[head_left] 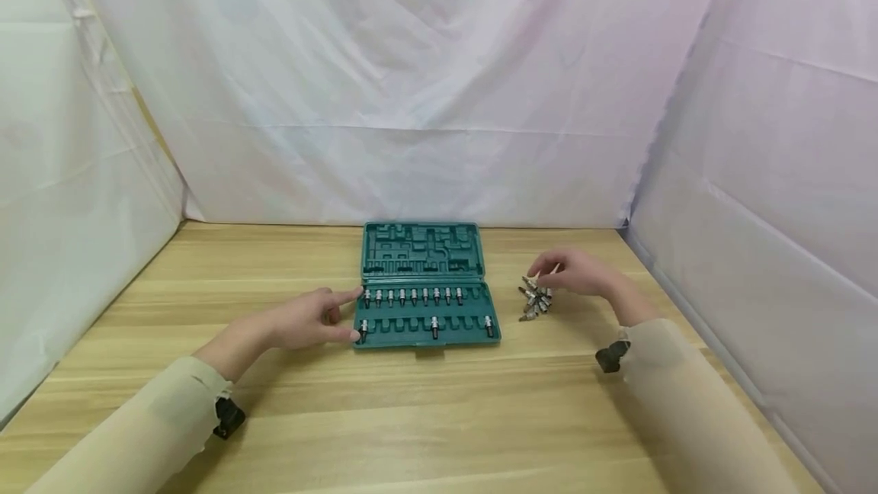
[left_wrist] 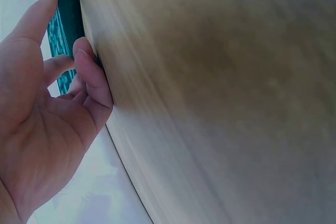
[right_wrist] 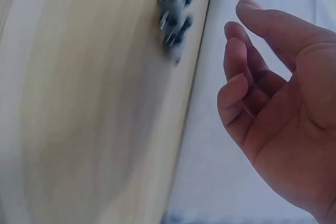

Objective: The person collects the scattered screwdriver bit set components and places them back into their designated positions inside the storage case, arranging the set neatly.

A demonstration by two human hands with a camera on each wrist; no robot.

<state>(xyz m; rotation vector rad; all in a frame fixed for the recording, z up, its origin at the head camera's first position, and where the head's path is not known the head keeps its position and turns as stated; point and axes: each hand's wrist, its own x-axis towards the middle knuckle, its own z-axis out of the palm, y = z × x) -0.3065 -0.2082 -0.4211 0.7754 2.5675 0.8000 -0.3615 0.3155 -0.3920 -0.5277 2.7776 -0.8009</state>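
A green plastic case (head_left: 394, 341) lies unfolded on the table in the head view. Socket bits (head_left: 414, 296) fill most of its upper row; three more, including one socket bit (head_left: 434, 327) in the middle, stand spaced along the lower row. My left hand (head_left: 302, 320) touches the case's left edge with extended thumb and index finger, the other fingers bent. To the right of the case is a loose pile of socket bits (head_left: 537, 302). Over that pile hovers my right hand (head_left: 576, 273), fingers loosely bent; in the right wrist view its thumb and fingers are apart with nothing between them.
The case's moulded lid (head_left: 424, 242) lies back toward the rear of the wooden table (head_left: 425, 425). White cloth (head_left: 411, 97) hangs behind the table and along both sides.
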